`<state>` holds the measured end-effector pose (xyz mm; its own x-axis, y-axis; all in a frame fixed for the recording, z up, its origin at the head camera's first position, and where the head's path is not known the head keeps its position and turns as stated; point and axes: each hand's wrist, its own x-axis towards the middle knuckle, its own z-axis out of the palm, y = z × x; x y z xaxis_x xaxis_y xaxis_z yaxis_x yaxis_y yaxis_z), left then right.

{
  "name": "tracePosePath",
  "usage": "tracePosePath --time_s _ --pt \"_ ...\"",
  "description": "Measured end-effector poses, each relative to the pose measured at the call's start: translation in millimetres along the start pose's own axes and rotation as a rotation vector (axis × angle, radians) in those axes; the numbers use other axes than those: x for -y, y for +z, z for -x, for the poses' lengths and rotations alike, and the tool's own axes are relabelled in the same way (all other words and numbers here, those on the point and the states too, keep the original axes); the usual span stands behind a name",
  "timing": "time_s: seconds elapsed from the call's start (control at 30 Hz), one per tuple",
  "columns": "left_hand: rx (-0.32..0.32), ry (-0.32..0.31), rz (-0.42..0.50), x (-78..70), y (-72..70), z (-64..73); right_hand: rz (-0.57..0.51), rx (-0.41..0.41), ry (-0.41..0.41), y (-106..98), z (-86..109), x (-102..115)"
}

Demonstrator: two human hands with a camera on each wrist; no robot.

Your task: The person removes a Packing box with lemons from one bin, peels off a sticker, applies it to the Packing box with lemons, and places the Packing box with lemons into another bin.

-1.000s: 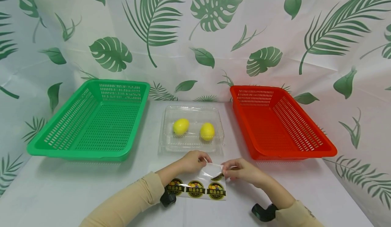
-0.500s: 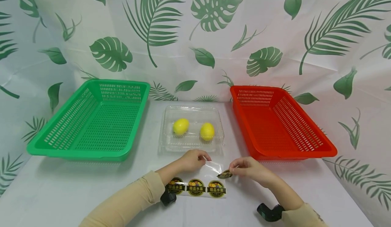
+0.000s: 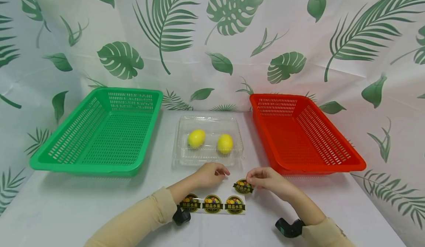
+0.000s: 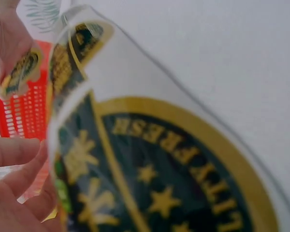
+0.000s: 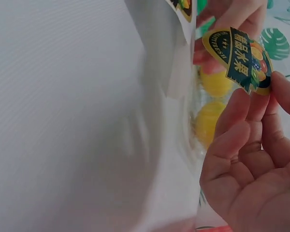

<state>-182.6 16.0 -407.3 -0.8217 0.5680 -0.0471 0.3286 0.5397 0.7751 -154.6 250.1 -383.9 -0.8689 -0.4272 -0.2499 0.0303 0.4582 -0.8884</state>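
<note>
My right hand (image 3: 270, 182) pinches a round black-and-gold fruit sticker (image 3: 243, 186) by its edge between thumb and fingers. In the right wrist view the fruit picture and lettering of that sticker (image 5: 241, 60) face the camera. My left hand (image 3: 209, 175) hangs with loosely bent fingers above the back of a glossy sticker sheet (image 3: 219, 205), a gap between thumb and forefinger. Three matching stickers show in a row on the sheet, the leftmost partly covered by the left wrist. Large and blurred, the sheet (image 4: 135, 82) fills much of the left wrist view, beside the left fingers (image 4: 19, 150).
Behind the hands stands a clear plastic clamshell box (image 3: 207, 158) with two yellow lemons (image 3: 197, 139) in it. A green basket (image 3: 89, 167) is at the left and a red basket (image 3: 318, 167) at the right. A leaf-print cloth (image 3: 186, 81) hangs behind the white table.
The right hand has peeled the sticker off the sheet, drawn it slightly up and right, and turned its printed face into view. The sheet's raised back part has dropped; the left hand barely moved.
</note>
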Motion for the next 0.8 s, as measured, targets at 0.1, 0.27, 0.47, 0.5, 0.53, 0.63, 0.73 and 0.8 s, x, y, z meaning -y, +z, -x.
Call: tracePosePath --time_s 0.1,0.27,0.47,0.5,0.53,0.63,0.73,0.8 --pt "-0.013 0.024 -0.006 -1.7 -2.7 4.3 -0.014 -0.007 0.006 0.3 -1.7 1.5" --pt "-0.032 0.064 0.027 -3.2 -7.7 14.4 -0.059 -0.013 0.003 1.8 -3.4 4.1" --pt "-0.039 0.078 0.090 -3.4 -10.7 23.8 -0.088 -0.025 -0.017 4.7 -4.1 9.0" --pt "-0.035 0.081 0.105 -3.8 -10.7 25.1 -0.092 -0.026 -0.023 5.3 -4.2 10.0" --pt "-0.029 0.079 0.119 -4.5 -10.6 26.4 -0.097 -0.026 -0.027 6.1 -4.4 10.9" --pt "-0.018 0.074 0.168 -7.7 -9.7 30.2 -0.102 -0.021 -0.041 8.3 -5.8 13.2" --pt "-0.022 0.062 0.221 -11.1 -8.0 33.3 -0.105 -0.018 -0.043 11.1 -7.9 15.4" --pt "-0.039 0.052 0.252 -12.5 -6.4 34.3 -0.105 -0.014 -0.052 13.0 -9.5 16.6"
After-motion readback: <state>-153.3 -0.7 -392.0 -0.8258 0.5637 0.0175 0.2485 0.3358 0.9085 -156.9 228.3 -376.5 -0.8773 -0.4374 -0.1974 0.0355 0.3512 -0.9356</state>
